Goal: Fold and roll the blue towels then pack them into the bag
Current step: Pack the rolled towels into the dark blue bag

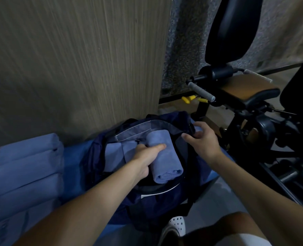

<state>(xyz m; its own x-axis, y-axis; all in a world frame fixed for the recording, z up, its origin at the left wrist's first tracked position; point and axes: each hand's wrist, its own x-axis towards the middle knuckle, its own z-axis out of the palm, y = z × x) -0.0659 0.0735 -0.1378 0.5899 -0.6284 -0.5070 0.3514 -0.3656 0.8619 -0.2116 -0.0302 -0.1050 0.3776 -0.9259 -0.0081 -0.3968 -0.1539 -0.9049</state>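
Left hand grips rolled towel over bag; right hand pinches rim open. Risks: roll unwinding, rim slipping shut.

Left hand gripping rolled towel, right hand holding bag rim

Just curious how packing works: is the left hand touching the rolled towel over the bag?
Touching. The head view shows the left hand gripping the rolled towel, one finger lying across it.
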